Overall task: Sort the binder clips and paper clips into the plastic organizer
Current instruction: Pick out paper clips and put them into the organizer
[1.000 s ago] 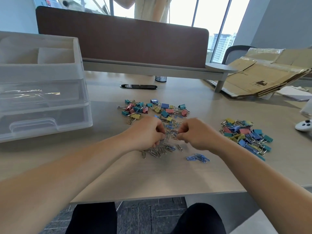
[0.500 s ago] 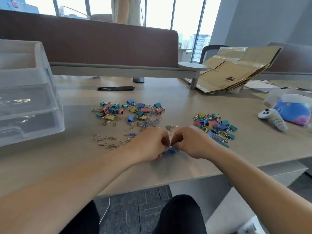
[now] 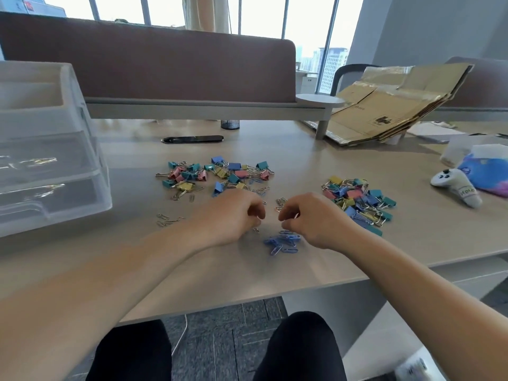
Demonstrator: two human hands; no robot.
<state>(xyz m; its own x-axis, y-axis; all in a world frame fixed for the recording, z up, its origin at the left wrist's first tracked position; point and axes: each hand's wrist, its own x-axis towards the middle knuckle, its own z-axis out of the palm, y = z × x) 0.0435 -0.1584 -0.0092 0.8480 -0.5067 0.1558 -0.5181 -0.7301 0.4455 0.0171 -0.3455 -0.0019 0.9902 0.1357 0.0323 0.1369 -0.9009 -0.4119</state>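
**Head cam (only view)**

Left hand [image 3: 233, 217] and right hand [image 3: 312, 220] sit low over the desk [image 3: 275, 273], knuckles up. Fingers of both are curled under, tips facing each other w/ a small gap.
- Left: one silver clip [image 3: 256, 230] shows just under the fingertips. Can't tell if it is pinched or just lying on the desk.
- Right: fingertips tucked, contents hidden. Can't tell if it holds anything.

Task items:
- Blue paper clips [image 3: 283, 242]: heaped on the desk just below the gap btw the hands, beside the right wrist.
- Loose silver paper clips [image 3: 280, 202]: a few just beyond the gap.
- Silver strays [image 3: 166, 220]: more, left of the left forearm.
- Mixed pile [image 3: 220, 174]: coloured binder clips + some wire clips, further back, centre.
- Second binder-clip pile [image 3: 357, 200]: to the right, looks binder-only.
- Plastic organizer [image 3: 46, 149]: far left, well apart from the hands, drawers look pushed in. Glints inside, can't tell if they are clips.

Also present: flattened cardboard [image 3: 384, 105] and a white controller [image 3: 453, 185], back right.

Step (judgement): pre-sort on the desk by type and colour, w/ paper clips being picked out of the mix. Nothing is headed to the organizer yet, so approx. early-to-mid task.

Next move needs a fine pinch on thin wire clips lying flat, prob. sliding them together first. Then scoop a heap while the other hand opens a drawer. Linked clips may drag neighbours along.
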